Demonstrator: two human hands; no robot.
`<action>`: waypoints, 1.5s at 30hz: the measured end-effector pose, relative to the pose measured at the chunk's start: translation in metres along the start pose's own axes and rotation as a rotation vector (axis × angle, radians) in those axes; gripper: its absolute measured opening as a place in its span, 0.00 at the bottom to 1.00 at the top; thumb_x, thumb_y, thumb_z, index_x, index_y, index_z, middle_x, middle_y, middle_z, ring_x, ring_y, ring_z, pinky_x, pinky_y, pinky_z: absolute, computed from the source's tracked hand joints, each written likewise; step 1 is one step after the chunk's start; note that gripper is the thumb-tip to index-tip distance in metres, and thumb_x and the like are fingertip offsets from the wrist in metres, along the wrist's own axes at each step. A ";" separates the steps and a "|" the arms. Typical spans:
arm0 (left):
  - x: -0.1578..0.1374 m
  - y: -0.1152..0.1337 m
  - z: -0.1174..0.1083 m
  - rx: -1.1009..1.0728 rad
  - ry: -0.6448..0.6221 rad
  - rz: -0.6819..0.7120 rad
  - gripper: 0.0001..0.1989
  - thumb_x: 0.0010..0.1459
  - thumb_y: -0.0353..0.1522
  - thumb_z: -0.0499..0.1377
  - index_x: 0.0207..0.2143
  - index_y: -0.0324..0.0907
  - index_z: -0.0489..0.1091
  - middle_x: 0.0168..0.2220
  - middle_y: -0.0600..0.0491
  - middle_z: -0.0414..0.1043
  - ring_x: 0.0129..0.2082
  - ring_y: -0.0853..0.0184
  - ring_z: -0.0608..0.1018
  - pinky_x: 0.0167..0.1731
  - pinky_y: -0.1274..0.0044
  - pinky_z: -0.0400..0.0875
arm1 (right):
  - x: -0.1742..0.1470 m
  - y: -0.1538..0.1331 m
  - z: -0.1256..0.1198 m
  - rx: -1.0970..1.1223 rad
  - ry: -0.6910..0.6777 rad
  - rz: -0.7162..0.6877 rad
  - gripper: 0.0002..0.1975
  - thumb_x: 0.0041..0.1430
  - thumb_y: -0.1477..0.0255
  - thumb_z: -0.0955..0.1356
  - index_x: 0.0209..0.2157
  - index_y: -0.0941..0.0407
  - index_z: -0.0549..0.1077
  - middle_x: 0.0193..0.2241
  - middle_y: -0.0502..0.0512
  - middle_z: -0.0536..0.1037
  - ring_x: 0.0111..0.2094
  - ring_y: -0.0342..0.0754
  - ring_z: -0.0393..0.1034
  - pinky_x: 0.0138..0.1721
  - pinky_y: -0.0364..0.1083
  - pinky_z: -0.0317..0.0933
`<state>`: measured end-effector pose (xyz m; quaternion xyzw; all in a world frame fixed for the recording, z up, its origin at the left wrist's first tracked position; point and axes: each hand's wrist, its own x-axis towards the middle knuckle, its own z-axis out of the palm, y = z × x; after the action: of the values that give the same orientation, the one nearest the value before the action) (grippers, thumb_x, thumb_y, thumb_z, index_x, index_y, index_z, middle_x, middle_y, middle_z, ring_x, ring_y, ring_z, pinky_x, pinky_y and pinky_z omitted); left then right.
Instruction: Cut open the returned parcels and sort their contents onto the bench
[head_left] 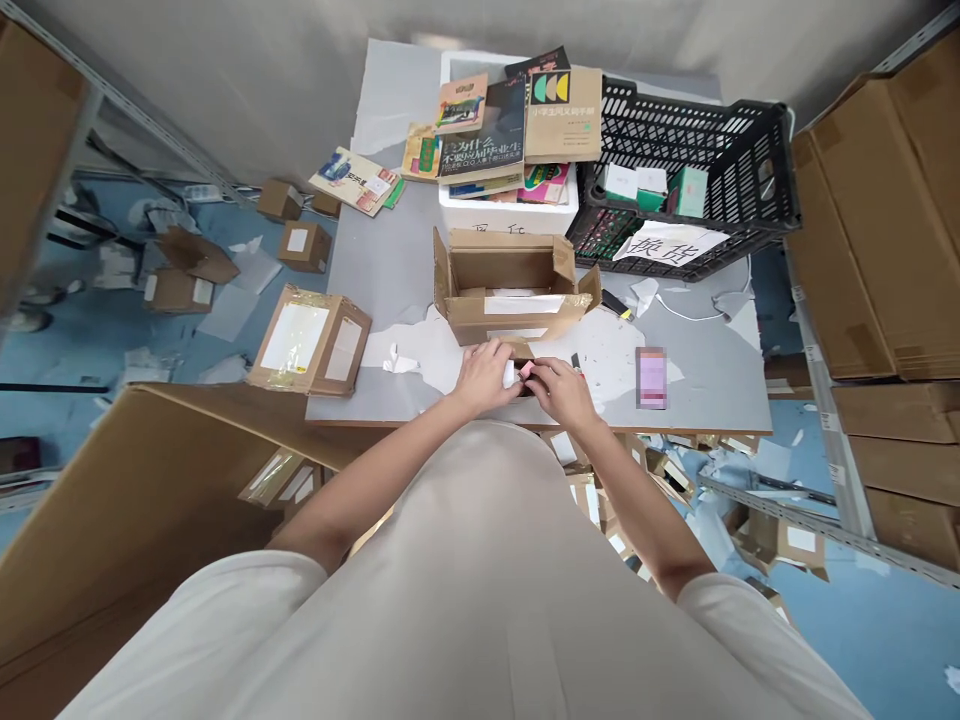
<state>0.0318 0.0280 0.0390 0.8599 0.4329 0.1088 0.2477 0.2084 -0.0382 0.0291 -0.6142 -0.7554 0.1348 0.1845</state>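
Near the table's front edge, my left hand (484,378) is closed around the left side of a small open cardboard box (522,352). A small white piece (509,373) shows by its fingers. My right hand (561,388) pinches a small pink item (527,369) at the opening of that box. The kind of the pink item cannot be made out, and the fingers cover much of the box. Just behind both hands stands a larger open carton (517,312) with its flaps up.
A taped carton (343,345) sits at the table's left edge. Behind are a white bin (510,215) heaped with books and a black crate (757,200) holding small boxes. To the right lie a box cutter (618,306) and a phone (651,378). Cartons litter the floor.
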 end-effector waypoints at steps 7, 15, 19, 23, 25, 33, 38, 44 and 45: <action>-0.014 -0.022 -0.005 -0.101 -0.054 0.131 0.31 0.52 0.24 0.48 0.60 0.41 0.58 0.62 0.44 0.60 0.62 0.57 0.62 0.57 0.64 0.59 | 0.012 -0.010 -0.009 -0.022 -0.131 0.049 0.10 0.60 0.74 0.66 0.44 0.55 0.72 0.43 0.61 0.72 0.43 0.54 0.69 0.44 0.51 0.66; -0.017 -0.030 0.023 -0.186 -0.077 0.115 0.47 0.42 0.42 0.68 0.62 0.40 0.53 0.57 0.39 0.64 0.58 0.49 0.67 0.56 0.59 0.59 | 0.021 -0.016 -0.007 -0.073 -0.163 0.109 0.07 0.57 0.75 0.68 0.39 0.57 0.69 0.40 0.60 0.69 0.38 0.52 0.68 0.37 0.49 0.66; -0.016 -0.027 0.039 -0.245 0.009 0.057 0.40 0.43 0.40 0.68 0.57 0.41 0.58 0.53 0.42 0.67 0.53 0.53 0.71 0.52 0.64 0.64 | 0.023 -0.018 -0.008 -0.160 -0.182 -0.044 0.02 0.60 0.77 0.65 0.33 0.56 0.68 0.40 0.61 0.72 0.43 0.55 0.67 0.47 0.54 0.63; -0.022 -0.026 0.046 -0.244 0.056 0.035 0.34 0.47 0.38 0.65 0.56 0.42 0.58 0.52 0.44 0.68 0.53 0.55 0.71 0.52 0.65 0.64 | 0.017 -0.016 -0.020 -0.039 -0.200 -0.118 0.08 0.65 0.76 0.59 0.32 0.53 0.66 0.34 0.56 0.75 0.39 0.50 0.70 0.52 0.56 0.61; -0.024 -0.026 0.048 -0.247 0.079 0.017 0.33 0.48 0.37 0.64 0.56 0.41 0.59 0.51 0.44 0.68 0.52 0.56 0.71 0.51 0.65 0.64 | 0.013 -0.017 -0.030 0.141 -0.145 -0.008 0.06 0.66 0.71 0.60 0.33 0.52 0.64 0.34 0.55 0.76 0.35 0.49 0.71 0.43 0.51 0.66; -0.020 -0.026 0.048 -0.216 0.058 -0.022 0.39 0.44 0.40 0.67 0.57 0.40 0.58 0.51 0.42 0.67 0.52 0.52 0.71 0.52 0.63 0.64 | 0.028 -0.040 -0.098 0.909 0.183 0.157 0.12 0.59 0.64 0.69 0.31 0.52 0.61 0.30 0.49 0.76 0.30 0.44 0.73 0.30 0.45 0.71; -0.021 -0.018 0.026 -0.222 0.146 -0.030 0.62 0.34 0.53 0.69 0.65 0.38 0.45 0.65 0.32 0.50 0.65 0.39 0.53 0.60 0.49 0.48 | 0.056 -0.059 -0.149 1.115 0.265 0.101 0.16 0.55 0.62 0.72 0.32 0.51 0.60 0.25 0.43 0.73 0.21 0.39 0.69 0.22 0.40 0.69; 0.004 0.024 -0.014 -0.640 0.476 0.099 0.60 0.38 0.48 0.71 0.66 0.42 0.42 0.66 0.34 0.49 0.65 0.46 0.57 0.61 0.55 0.56 | 0.086 -0.066 -0.193 1.198 0.306 0.019 0.15 0.56 0.61 0.72 0.32 0.50 0.61 0.23 0.41 0.69 0.19 0.37 0.66 0.21 0.38 0.69; 0.009 0.032 -0.019 -0.750 0.493 0.096 0.54 0.40 0.46 0.71 0.65 0.43 0.48 0.63 0.35 0.56 0.62 0.49 0.63 0.59 0.57 0.60 | 0.091 -0.062 -0.197 1.202 0.314 0.023 0.15 0.56 0.61 0.71 0.32 0.50 0.61 0.22 0.41 0.68 0.19 0.37 0.66 0.21 0.38 0.69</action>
<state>0.0516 0.0251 0.0716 0.6782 0.3691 0.4713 0.4263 0.2253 0.0336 0.2430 -0.4235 -0.5047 0.4464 0.6056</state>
